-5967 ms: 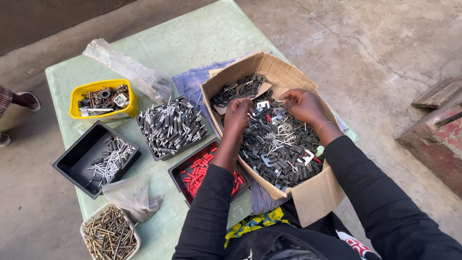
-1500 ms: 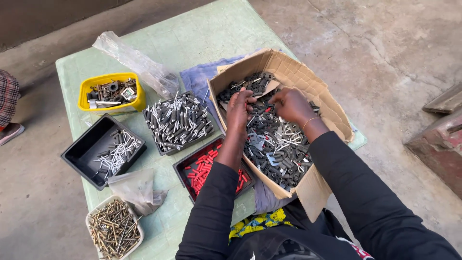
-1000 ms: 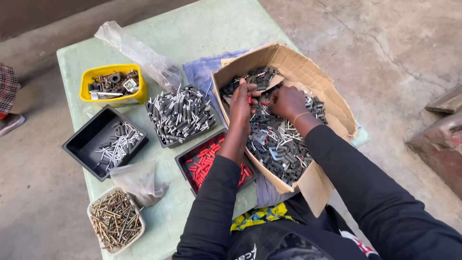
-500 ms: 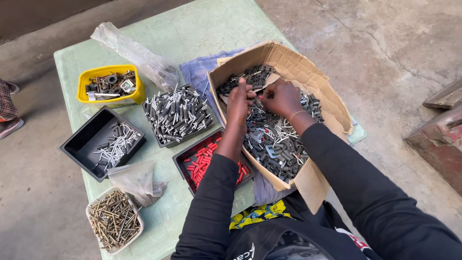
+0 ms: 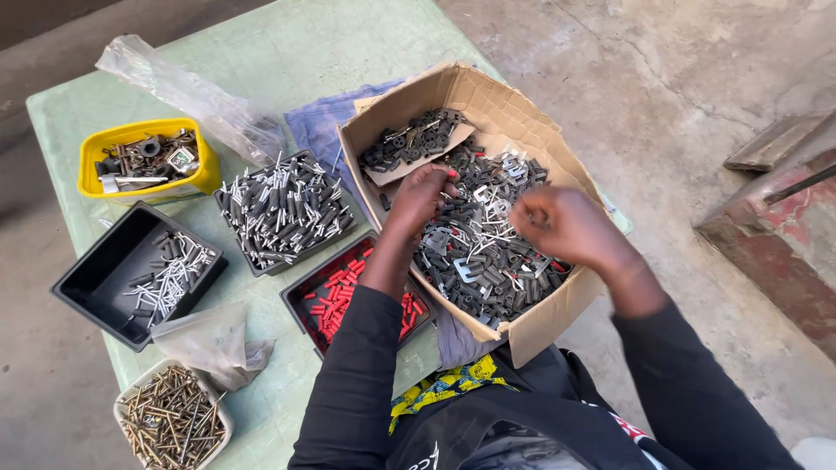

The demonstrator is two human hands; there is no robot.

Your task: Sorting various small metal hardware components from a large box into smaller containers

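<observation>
A cardboard box (image 5: 522,322) sits on the right part of a pale green table (image 5: 287,61), filled with a heap of small dark and silvery metal parts (image 5: 488,252). The left hand (image 5: 421,193) is down in that heap, fingers curled among the pieces near a loose cardboard flap (image 5: 418,157) that carries more dark parts; whether it grips any single piece cannot be told. The right hand (image 5: 566,228) hovers over the right side of the box, blurred, fingers drawn together, and what it pinches, if anything, is not clear. The left forearm lies across a black tray of red plugs (image 5: 335,300), hiding part of it. Just left of the box a tray of grey sleeved pins (image 5: 283,209) rests by a blue cloth (image 5: 318,130), which runs under the box. Further left stand a yellow tub (image 5: 144,161) of mixed hardware and a black tray (image 5: 131,274) holding a few silver pins. At the near left corner a white bowl of brass screws (image 5: 170,422) stands beside a crumpled clear bag (image 5: 209,344), and a second clear plastic bag (image 5: 187,87) lies along the far edge. Half a second ago the two hands were close together over the far part of the box; now they are well apart, the right one moved out toward the box's right wall.
</observation>
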